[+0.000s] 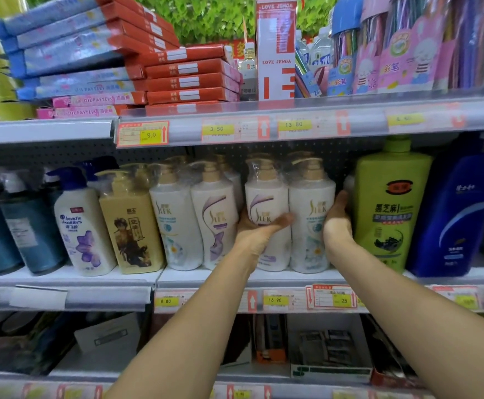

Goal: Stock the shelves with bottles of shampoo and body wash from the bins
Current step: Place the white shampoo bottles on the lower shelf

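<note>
A shrink-wrapped twin pack of white pump bottles (289, 197) stands on the middle shelf (235, 276). My left hand (259, 228) cups its left bottle from the front and side. My right hand (337, 223) presses flat against the pack's right side, wedged between it and a tall green shampoo bottle (387, 203). A second matching twin pack (194, 214) stands just to the left, touching the held one. No bins are in view.
Left along the shelf stand a tan pump bottle (131, 223), a white Head & Shoulders bottle (82, 226) and dark teal bottles (19, 228). A blue bottle (451, 217) sits right of the green one. Boxes (189, 79) fill the shelf above.
</note>
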### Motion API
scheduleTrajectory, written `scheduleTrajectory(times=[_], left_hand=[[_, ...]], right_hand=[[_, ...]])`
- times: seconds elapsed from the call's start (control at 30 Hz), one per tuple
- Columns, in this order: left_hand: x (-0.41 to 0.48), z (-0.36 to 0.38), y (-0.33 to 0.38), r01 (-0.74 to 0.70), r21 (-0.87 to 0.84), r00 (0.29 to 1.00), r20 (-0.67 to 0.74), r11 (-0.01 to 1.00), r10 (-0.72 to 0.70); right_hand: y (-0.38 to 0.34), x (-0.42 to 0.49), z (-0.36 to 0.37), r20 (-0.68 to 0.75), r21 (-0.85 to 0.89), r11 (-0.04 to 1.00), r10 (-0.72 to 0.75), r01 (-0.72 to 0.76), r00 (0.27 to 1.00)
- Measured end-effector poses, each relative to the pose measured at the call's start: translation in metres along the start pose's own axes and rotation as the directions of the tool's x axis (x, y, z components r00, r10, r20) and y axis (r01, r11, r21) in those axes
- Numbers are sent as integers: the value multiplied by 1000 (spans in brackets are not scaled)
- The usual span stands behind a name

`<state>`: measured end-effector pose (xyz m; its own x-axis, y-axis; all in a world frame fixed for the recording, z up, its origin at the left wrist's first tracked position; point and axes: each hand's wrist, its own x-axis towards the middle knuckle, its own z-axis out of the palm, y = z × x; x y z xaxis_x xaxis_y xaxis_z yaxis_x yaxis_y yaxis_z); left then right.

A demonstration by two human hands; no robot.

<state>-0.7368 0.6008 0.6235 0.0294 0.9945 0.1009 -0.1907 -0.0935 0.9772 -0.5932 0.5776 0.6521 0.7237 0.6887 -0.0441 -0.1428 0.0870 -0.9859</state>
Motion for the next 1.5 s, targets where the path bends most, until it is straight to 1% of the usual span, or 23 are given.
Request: scheduleTrajectory(times=[0.1, 0.23, 0.3, 0.33, 0.43, 0.5, 0.53, 0.6, 0.63, 0.67, 0.7, 0.77, 0.83, 0.9, 0.97, 1.03, 1.07, 1.17, 1.23, 1.33, 1.43, 1.5], left_hand=[[-10, 2, 7, 18, 26, 1000, -3, 999, -18], [-14, 4, 4, 74, 55, 997, -11, 996, -73], [-17, 2, 1, 100, 125, 995, -1, 987, -100], [-18, 0, -1, 112, 153, 993, 12, 982, -116], [-28, -9, 1, 107, 246, 993, 26, 963, -117], [-38, -16, 6, 55, 274, 998, -23, 960, -51], [-44, -21, 10, 17, 272, 999, -51, 962, -4], [-54, -33, 16, -76, 246, 991, -91, 966, 101], [-57, -40, 18, -116, 234, 982, -121, 965, 147], [-59, -48, 18, -144, 235, 969, -164, 961, 185], [-61, -57, 18, -157, 238, 956, -208, 959, 208], [-66, -78, 19, -162, 236, 935, -273, 958, 225], [-70, -102, 20, -147, 240, 929, -300, 960, 218], [-71, -127, 21, -125, 231, 930, -311, 965, 195], [-73, -150, 25, -103, 165, 935, -319, 981, 152], [-77, -175, 31, -67, 74, 939, -332, 995, 88], [-81, -189, 37, -44, 22, 939, -341, 999, 49], [-94, -243, 56, -13, -185, 926, -374, 983, -58], [-107, -286, 69, -11, -268, 914, -393, 963, -99], [-134, -363, 83, -38, -303, 880, -461, 952, -111], [-168, -444, 93, -70, -302, 834, -541, 951, -110], [-193, -493, 97, -79, -296, 791, -600, 952, -121]], right_hand=[[15, -15, -1, -24, -59, 996, -73, 71, 997], [27, -31, 1, -50, -62, 975, -215, 212, 975], [27, -37, 1, -64, -78, 945, -323, 318, 944], [27, -41, 1, -60, -84, 913, -405, 400, 912], [26, -56, 2, 14, -131, 745, -659, 654, 752], [24, -65, 4, 67, -184, 608, -776, 772, 627], [23, -70, 6, 106, -186, 528, -827, 828, 552], [26, -83, 11, 215, -142, 387, -887, 911, 410], [29, -89, 15, 263, -113, 350, -892, 930, 368], [34, -95, 20, 302, -89, 336, -888, 938, 347], [38, -100, 26, 337, -71, 339, -877, 938, 342], [45, -112, 40, 405, -47, 372, -841, 927, 358], [50, -123, 54, 465, -35, 398, -805, 917, 367], [53, -137, 70, 527, -5, 410, -774, 912, 351], [54, -156, 86, 574, 39, 431, -748, 901, 333], [57, -177, 104, 597, 78, 471, -728, 879, 337], [59, -189, 113, 608, 91, 517, -706, 851, 364], [66, -226, 146, 635, 109, 719, -581, 686, 509], [70, -253, 169, 643, 149, 805, -520, 574, 562], [77, -306, 207, 687, 214, 872, -455, 440, 566], [87, -362, 243, 749, 223, 910, -390, 350, 536], [100, -396, 269, 787, 215, 930, -346, 299, 511]])
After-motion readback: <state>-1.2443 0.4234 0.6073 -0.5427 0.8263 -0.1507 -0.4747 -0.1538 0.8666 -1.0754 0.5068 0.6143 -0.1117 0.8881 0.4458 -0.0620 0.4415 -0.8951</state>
